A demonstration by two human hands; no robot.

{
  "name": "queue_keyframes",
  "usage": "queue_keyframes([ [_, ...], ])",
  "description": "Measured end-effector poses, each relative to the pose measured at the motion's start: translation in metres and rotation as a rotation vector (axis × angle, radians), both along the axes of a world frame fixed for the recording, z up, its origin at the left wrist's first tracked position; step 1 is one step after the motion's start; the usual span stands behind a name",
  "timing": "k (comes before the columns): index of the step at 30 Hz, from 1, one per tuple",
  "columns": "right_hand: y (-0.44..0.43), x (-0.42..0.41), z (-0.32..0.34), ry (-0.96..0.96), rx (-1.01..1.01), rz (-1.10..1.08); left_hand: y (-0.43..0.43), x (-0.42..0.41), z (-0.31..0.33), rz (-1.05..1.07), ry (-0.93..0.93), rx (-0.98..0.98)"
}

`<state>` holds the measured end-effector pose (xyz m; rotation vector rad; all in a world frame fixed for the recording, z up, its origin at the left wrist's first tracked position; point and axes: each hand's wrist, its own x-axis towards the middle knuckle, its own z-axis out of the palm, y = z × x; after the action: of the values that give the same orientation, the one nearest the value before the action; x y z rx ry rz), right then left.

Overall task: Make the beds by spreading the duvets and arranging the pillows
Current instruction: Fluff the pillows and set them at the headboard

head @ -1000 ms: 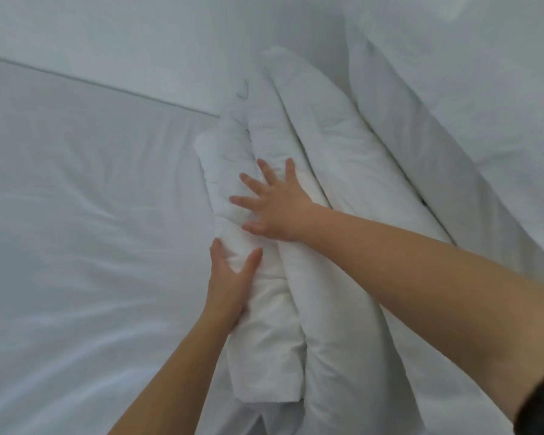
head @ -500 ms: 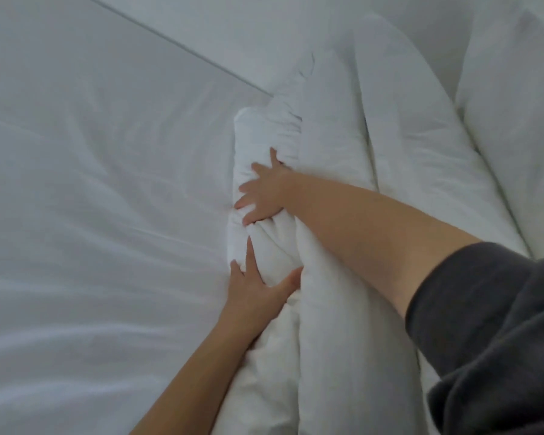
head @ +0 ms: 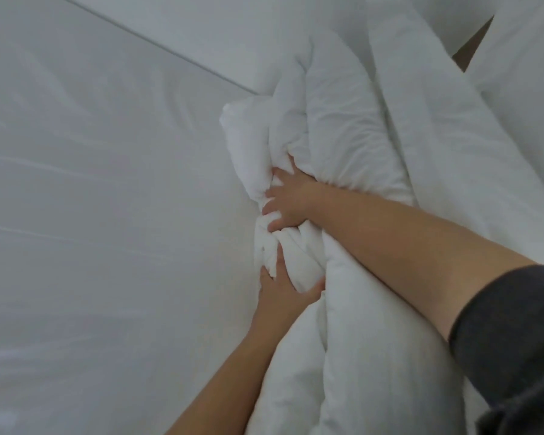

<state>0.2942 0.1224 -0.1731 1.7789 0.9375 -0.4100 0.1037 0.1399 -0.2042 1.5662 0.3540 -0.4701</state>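
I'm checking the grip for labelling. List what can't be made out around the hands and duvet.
Head view:
- Fingertips of the right hand: buried in the duvet folds.
- Most fingers of the left hand: hidden in the fold it grips.
- Near end of the duvet: cut off by the bottom edge and covered by the sleeve.
- The brown patch, top right: too small to name.

Folded duvet (head: 352, 146) lies on sheet (head: 91, 246), right of centre.

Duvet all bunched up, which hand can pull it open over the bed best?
Probably the left hand: it grips the outer fold of the duvet, beside the bare sheet; the right hand reaches across.
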Motion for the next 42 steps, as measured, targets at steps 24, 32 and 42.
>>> queue_keyframes([
  [24,0.068,-0.11,0.065,0.126,0.214,-0.091,0.103,-0.114,0.014,0.058,0.036,0.019],
  [32,0.038,-0.247,0.121,0.122,0.31,-0.258,0.125,-0.157,0.027,-0.082,-0.017,0.052],
  [42,0.002,-0.367,0.145,0.078,0.08,-0.1,0.184,-0.168,-0.007,-0.627,-1.245,1.334],
])
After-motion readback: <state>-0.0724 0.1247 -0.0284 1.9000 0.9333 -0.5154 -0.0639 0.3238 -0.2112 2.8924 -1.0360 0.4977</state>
